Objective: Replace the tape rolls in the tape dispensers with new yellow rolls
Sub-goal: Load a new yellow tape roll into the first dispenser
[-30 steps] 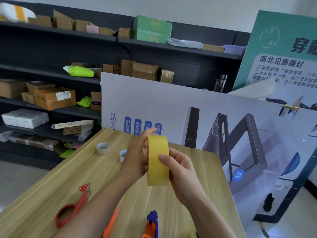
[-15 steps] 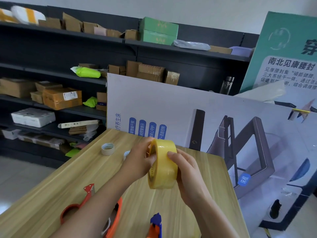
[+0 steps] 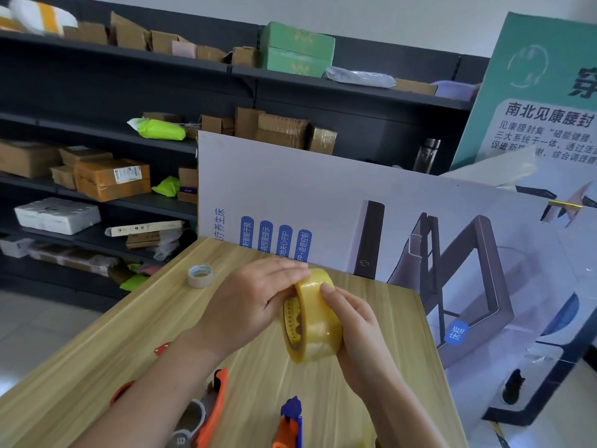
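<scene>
I hold a yellow tape roll upright above the wooden table, its open core turned left. My left hand grips the roll's left side with fingers laid over the top. My right hand cups its right side, thumb pressed on the tape surface. Below my left arm lie a red tape dispenser, partly hidden, and an orange tape dispenser with an almost empty core. A blue and orange dispenser pokes in at the bottom edge.
A used whitish tape core lies at the table's far left. A large printed board leans along the table's far and right sides. Dark shelves with cardboard boxes stand behind, and the floor drops away on the left.
The roll has turned from edge-on to showing its core, and both hands have lowered it slightly towards the table. My left fingers now lie over its top.
</scene>
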Action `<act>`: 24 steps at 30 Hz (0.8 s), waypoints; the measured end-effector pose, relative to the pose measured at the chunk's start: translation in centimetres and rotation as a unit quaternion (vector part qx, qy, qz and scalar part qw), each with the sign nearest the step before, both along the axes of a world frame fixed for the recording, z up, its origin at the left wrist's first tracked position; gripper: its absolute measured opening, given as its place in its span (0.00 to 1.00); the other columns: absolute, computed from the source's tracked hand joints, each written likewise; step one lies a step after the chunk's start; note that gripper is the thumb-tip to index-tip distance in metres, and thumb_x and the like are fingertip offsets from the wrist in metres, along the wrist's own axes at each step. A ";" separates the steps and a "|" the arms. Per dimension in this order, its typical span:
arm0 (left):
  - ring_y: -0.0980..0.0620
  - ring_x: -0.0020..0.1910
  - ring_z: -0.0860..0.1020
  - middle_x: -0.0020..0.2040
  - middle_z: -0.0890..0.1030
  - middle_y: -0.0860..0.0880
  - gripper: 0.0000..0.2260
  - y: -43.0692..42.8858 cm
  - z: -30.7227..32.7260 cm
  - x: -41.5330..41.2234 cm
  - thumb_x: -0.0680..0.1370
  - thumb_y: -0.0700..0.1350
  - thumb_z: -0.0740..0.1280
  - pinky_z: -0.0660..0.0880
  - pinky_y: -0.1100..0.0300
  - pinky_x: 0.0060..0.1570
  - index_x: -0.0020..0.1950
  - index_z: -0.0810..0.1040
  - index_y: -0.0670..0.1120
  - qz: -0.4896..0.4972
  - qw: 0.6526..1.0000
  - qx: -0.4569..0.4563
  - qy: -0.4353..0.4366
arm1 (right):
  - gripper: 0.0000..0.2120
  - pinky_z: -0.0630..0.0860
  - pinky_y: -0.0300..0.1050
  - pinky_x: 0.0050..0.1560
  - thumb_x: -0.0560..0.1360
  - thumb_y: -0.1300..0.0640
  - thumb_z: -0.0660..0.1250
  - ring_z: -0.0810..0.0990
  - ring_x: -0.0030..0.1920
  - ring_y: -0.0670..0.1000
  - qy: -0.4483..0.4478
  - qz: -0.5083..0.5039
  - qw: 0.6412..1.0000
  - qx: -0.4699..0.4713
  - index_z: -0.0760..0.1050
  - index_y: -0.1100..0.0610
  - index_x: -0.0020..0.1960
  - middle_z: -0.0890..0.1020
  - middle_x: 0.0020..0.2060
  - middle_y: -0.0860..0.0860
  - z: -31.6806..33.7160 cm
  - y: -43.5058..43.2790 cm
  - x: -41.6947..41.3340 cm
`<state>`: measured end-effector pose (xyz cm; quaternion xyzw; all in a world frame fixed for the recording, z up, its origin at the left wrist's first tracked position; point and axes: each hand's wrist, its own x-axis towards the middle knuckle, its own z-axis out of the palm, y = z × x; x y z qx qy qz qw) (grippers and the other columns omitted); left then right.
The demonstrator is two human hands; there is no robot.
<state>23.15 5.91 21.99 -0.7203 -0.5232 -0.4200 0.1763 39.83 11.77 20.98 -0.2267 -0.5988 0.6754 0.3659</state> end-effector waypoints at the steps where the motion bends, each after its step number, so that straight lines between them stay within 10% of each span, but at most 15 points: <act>1: 0.53 0.56 0.80 0.56 0.83 0.49 0.13 0.0 -0.1 0.0 0.74 0.36 0.69 0.75 0.61 0.58 0.59 0.81 0.43 0.011 1.000 -0.002 -0.007 | 0.15 0.80 0.44 0.42 0.72 0.48 0.68 0.84 0.43 0.53 -0.002 0.003 1.000 0.000 0.83 0.57 0.52 0.85 0.43 0.55 0.0 0.0 -0.1; 5: 0.61 0.57 0.77 0.57 0.81 0.54 0.16 0.0 -0.3 -0.3 0.75 0.36 0.68 0.68 0.75 0.58 0.60 0.80 0.49 0.011 0.988 -0.065 -0.140 | 0.15 0.78 0.42 0.42 0.67 0.50 0.69 0.82 0.42 0.50 -0.002 0.027 0.999 0.017 0.84 0.55 0.51 0.84 0.41 0.52 -0.3 -0.3 -0.2; 13: 0.66 0.60 0.72 0.59 0.74 0.67 0.23 -0.3 -0.3 0.1 0.69 0.65 0.65 0.73 0.65 0.56 0.63 0.72 0.64 -0.134 0.900 -0.259 -0.323 | 0.14 0.79 0.50 0.49 0.72 0.56 0.65 0.84 0.47 0.51 0.010 0.017 0.999 0.033 0.82 0.53 0.55 0.86 0.46 0.53 -0.8 -0.4 -0.7; 18: 0.60 0.45 0.78 0.49 0.78 0.53 0.22 0.3 -0.1 0.3 0.68 0.64 0.64 0.76 0.63 0.41 0.60 0.75 0.61 -0.120 0.869 -0.249 -0.411 | 0.19 0.79 0.47 0.49 0.68 0.55 0.65 0.84 0.49 0.53 0.010 0.053 0.998 0.045 0.81 0.53 0.58 0.86 0.48 0.56 -0.5 -0.3 -0.8; 24: 0.55 0.52 0.79 0.52 0.80 0.51 0.17 1.0 0.2 0.0 0.71 0.62 0.62 0.76 0.55 0.55 0.57 0.77 0.60 -0.081 0.857 -0.280 -0.426 | 0.14 0.80 0.45 0.47 0.72 0.55 0.65 0.85 0.47 0.53 0.001 0.027 0.998 0.056 0.82 0.52 0.55 0.86 0.48 0.56 -0.8 -0.2 -1.1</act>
